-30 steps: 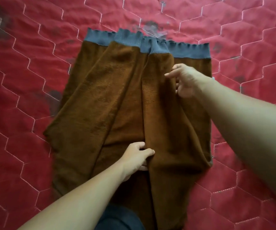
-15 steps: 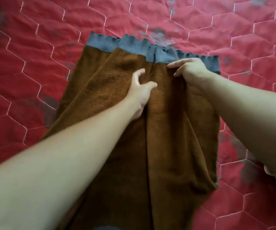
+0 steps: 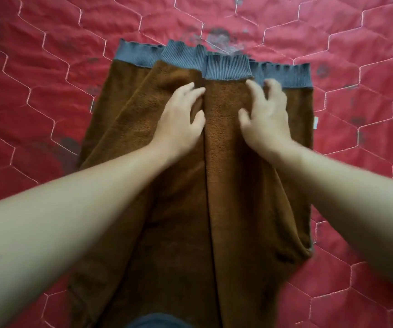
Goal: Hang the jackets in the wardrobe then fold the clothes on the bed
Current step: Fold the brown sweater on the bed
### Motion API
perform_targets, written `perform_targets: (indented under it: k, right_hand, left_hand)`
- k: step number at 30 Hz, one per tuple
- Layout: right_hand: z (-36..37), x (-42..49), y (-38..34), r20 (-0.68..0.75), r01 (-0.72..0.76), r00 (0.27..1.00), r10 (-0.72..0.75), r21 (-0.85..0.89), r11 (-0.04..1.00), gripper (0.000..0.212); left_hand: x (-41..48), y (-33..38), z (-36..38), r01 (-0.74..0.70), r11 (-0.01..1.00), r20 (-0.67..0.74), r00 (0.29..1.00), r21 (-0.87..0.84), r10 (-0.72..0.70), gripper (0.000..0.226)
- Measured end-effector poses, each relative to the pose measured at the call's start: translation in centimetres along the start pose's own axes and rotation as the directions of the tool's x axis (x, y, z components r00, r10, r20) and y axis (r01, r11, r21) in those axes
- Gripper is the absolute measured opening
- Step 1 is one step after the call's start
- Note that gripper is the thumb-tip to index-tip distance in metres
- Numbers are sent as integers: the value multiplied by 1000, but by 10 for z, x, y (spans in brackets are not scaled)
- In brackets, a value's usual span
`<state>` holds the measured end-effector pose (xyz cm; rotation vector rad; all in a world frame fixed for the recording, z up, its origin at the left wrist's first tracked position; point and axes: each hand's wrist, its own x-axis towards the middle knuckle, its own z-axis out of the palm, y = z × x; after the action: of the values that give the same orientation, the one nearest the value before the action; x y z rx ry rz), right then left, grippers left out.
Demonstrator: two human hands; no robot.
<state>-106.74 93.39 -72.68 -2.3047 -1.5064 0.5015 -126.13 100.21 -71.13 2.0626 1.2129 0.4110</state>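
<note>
Near edge: a dark blue cloth showed at the bottom of your view; I could not tell what it was.
Garment: the brown fleece garment lay flat on the bed, its two sides folded in and meeting along a centre line.
Left hand: your left hand rested on the left flap just beside that line, fingers spread and fairly straight, gripping nothing.
Right hand: your right hand rested on the right flap, fingers splayed and slightly bent, blurred, also gripping nothing.
Change: a second earlier your left hand pressed the centre line much nearer to you. It had since slid up level with the right hand, which had hardly shifted.
Meaning: the side folds looked smoothed along their length, so the end-to-end fold was probably next.
Band: the grey ribbed band lay just beyond your fingertips, in overlapping sections.
Bed: the red quilted bed cover spread all round the garment.
</note>
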Motion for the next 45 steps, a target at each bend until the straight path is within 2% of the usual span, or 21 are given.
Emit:
perform_targets:
  k: [2, 4, 5, 7, 13, 15, 18, 21, 26, 28, 30, 33, 34, 37, 39, 41, 43, 44, 45]
  right_hand:
    - [15, -55, 11, 46, 171, 985, -164, -260, 950, 65]
    - [28, -96, 26, 194, 272, 959, -207, -418, 867, 67]
    - [32, -105, 33, 235, 279, 953, -190, -447, 850, 69]
    - [37, -108, 39, 246, 250, 958, -149, -458, 853, 71]
    - [26, -123, 23, 243, 195, 966, -86, -471, 860, 73]
    - [23, -162, 18, 212, 203, 971, -112, -480, 854, 74]
    - [33, -254, 37, 268, 279, 950, -163, -481, 831, 75]
    - [36, -308, 65, 308, 239, 947, -86, -503, 831, 75]
    - [39, -311, 52, 310, 167, 951, 5, -525, 834, 75]
    - [39, -330, 38, 300, 200, 953, -46, -508, 838, 76]
    - [41, -368, 27, 351, 299, 926, -138, -460, 836, 77]
    - [48, -436, 28, 474, 416, 858, -198, -414, 810, 76]
    - [49, -449, 32, 492, 417, 851, -183, -421, 805, 76]
    - [50, -454, 31, 490, 351, 864, -114, -425, 834, 77]
    - [46, -449, 26, 512, 391, 845, -155, -395, 831, 87]
    - [36, -456, 32, 562, 539, 769, -304, -314, 781, 99]
    - [23, -462, 47, 618, 693, 648, -446, -234, 682, 102]
    - [18, -465, 56, 622, 729, 615, -485, -215, 650, 100]
    - [14, -467, 63, 595, 737, 619, -513, -214, 642, 93]
  left_hand:
    - [-40, -24, -5, -75, 937, 49, 997, 341, 62, 58]
    - [-75, -55, -13, -88, 795, 185, 982, 601, -31, 65]
    - [-87, -68, -15, -96, 738, 236, 968, 668, -87, 68]
    - [-95, -84, -15, -112, 695, 275, 953, 710, -128, 70]
    - [-107, -71, -27, -119, 757, 330, 935, 642, -132, 72]
    - [-151, -68, -32, -137, 751, 321, 941, 646, -105, 71]
    - [-249, -89, -36, -177, 709, 335, 938, 682, -88, 70]
    - [-323, -127, -47, -213, 677, 380, 919, 705, -106, 75]
    - [-331, -134, -50, -210, 659, 384, 914, 722, -129, 78]
    - [-338, -125, -51, -216, 671, 378, 920, 709, -104, 78]
    - [-362, -117, -52, -295, 685, 442, 896, 666, -43, 78]
    - [-408, -125, -55, -486, 650, 611, 791, 585, 42, 77]
    - [-416, -129, -56, -510, 639, 641, 767, 576, 35, 78]
    - [-418, -135, -58, -513, 618, 655, 756, 595, -3, 81]
    - [-413, -132, -60, -551, 605, 682, 731, 575, 18, 89]
    - [-415, -135, -70, -621, 588, 731, 679, 519, 72, 99]
    - [-416, -145, -83, -714, 540, 771, 612, 444, 175, 100]
    - [-415, -151, -89, -741, 527, 775, 592, 417, 220, 100]
    - [-413, -156, -93, -747, 528, 761, 594, 403, 260, 100]
